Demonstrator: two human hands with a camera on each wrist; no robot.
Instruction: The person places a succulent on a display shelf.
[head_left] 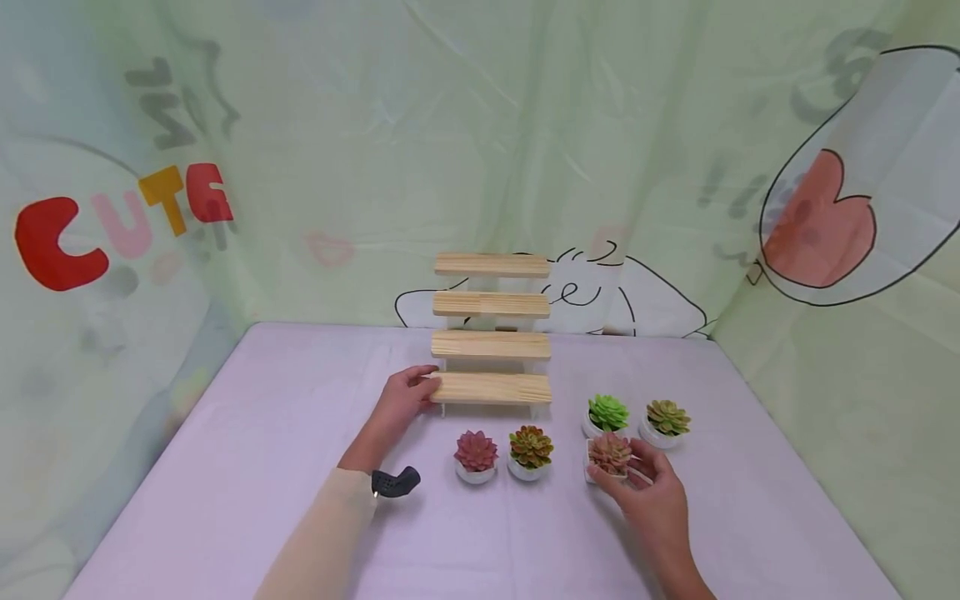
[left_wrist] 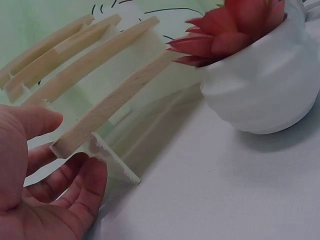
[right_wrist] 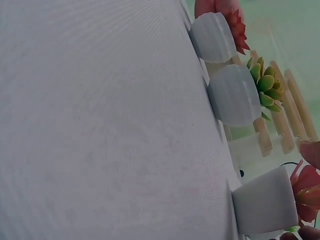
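Observation:
A tiered wooden display stand [head_left: 491, 343] with clear side supports stands at the back of the table. My left hand [head_left: 405, 400] grips the left end of its lowest board [left_wrist: 115, 102], thumb above and fingers curled beneath. My right hand [head_left: 656, 500] holds a pinkish succulent [head_left: 610, 452] in a square white pot [right_wrist: 267, 202], thumb and fingers on opposite sides of it. The pot's base appears to touch the tablecloth. Behind it are a bright green succulent [head_left: 607, 412] and an olive-green succulent [head_left: 667, 418], both in white pots.
A dark red succulent [head_left: 476, 452] and a green-and-red succulent [head_left: 530, 448], in round white pots, stand before the display stand. A pale cloth [head_left: 247, 467] covers the table. Printed curtains [head_left: 337, 167] hang behind and at both sides.

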